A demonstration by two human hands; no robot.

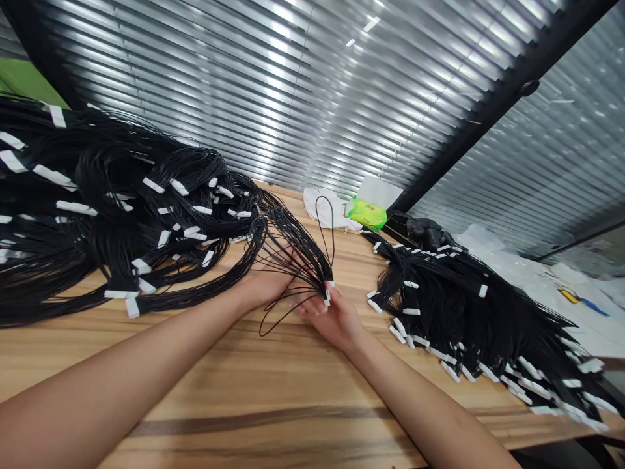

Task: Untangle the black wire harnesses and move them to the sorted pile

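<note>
A bundle of thin black wires [312,251] runs from the big pile on the left down to my right hand [338,320]. My right fingers are closed around its end, where small white connectors [327,294] show. Under and among the fanned-out strands is my left hand [274,277], its fingers curled about some of them and partly hidden. One wire loop [325,221] sticks up above the bundle, and another hangs low between the hands.
Black wires [112,182] with white connectors heap up at left. Another such pile [454,293] lies at right. A green tissue pack [367,212] stands at the back, near the corrugated metal wall [234,78]. Yellow-and-blue handled pliers [581,299] lie far right on a white surface.
</note>
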